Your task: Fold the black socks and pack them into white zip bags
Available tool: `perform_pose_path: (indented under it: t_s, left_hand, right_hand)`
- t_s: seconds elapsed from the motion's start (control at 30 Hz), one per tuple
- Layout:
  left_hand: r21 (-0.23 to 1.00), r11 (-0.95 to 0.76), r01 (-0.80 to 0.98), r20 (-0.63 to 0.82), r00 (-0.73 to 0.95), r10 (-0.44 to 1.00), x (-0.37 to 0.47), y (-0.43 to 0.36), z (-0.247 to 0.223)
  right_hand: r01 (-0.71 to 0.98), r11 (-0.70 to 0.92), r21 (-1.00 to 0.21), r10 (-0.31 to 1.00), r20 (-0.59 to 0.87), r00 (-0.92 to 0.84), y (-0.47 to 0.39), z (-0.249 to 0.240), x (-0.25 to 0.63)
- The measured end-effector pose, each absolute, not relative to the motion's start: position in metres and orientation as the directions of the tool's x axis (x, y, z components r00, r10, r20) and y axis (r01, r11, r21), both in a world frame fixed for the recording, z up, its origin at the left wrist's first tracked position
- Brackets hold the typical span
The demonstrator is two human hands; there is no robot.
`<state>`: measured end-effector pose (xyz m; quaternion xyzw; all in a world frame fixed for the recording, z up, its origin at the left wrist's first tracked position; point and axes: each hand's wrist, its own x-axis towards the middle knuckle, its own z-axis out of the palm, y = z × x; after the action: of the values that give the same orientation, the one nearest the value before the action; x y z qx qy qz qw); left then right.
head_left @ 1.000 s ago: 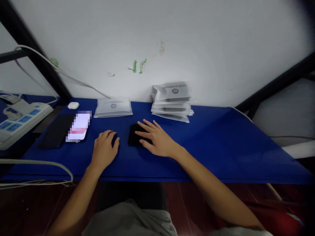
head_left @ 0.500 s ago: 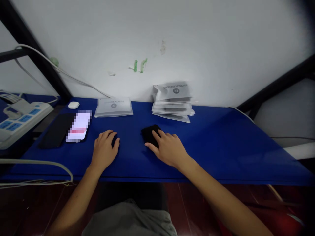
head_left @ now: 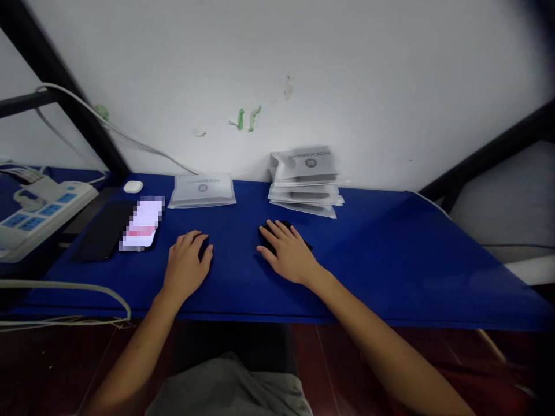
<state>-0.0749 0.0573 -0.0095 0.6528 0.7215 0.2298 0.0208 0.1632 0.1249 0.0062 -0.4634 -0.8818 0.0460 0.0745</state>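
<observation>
My right hand [head_left: 289, 252] lies flat with its fingers spread over a black cloth-like item [head_left: 266, 238], which shows past the fingertips and at the hand's right edge. To the left, my left hand [head_left: 185, 264] rests on the blue table [head_left: 234, 277], thumb apart from the curved fingers, with nothing visible in it. A stack of several frosted zip pouches [head_left: 306, 182] stands beyond my right hand, against the wall. One more frosted pouch [head_left: 202, 190] lies behind my left hand.
On the left are a lit phone [head_left: 142, 224], a dark flat device [head_left: 103, 231], a white earbud case [head_left: 133, 186] and a power strip [head_left: 47, 214]. Black frame bars [head_left: 78, 110] rise at both sides. A pale cable bundle [head_left: 73, 286] crosses the front left.
My right hand has slid further over the black item, its fingers now more spread. More of the item is covered, and it shows further to the right. My left hand has stayed about where it was.
</observation>
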Motion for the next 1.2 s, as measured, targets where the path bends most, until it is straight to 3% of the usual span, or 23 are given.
perform_pose_path:
  t_s: [0.23, 0.43, 0.6, 0.87, 1.2]
  left_hand:
    - [0.268, 0.086, 0.960, 0.217, -0.147, 0.965, -0.066, 0.071, 0.008]
    - [0.199, 0.091, 0.976, 0.311, -0.151, 0.938, -0.060, 0.115, 0.021]
    - [0.160, 0.248, 0.956, 0.354, -0.290, 0.889, -0.074, 0.143, 0.017]
    - [0.126, 0.315, 0.941, 0.310, -0.339, 0.888, -0.095, 0.160, 0.004]
    - [0.047, 0.245, 0.968, 0.295, -0.248, 0.923, -0.087, 0.154, 0.011]
  right_hand:
    - [0.849, 0.497, -0.179, 0.867, 0.139, -0.478, 0.146, -0.003, 0.185]
    - [0.852, 0.485, -0.195, 0.874, 0.130, -0.468, 0.144, 0.000, 0.184]
    - [0.851, 0.483, -0.205, 0.875, 0.129, -0.466, 0.143, 0.000, 0.184]
    - [0.854, 0.476, -0.211, 0.880, 0.120, -0.460, 0.141, 0.003, 0.185]
    - [0.850, 0.457, -0.261, 0.887, 0.205, -0.414, 0.139, 0.001, 0.185]
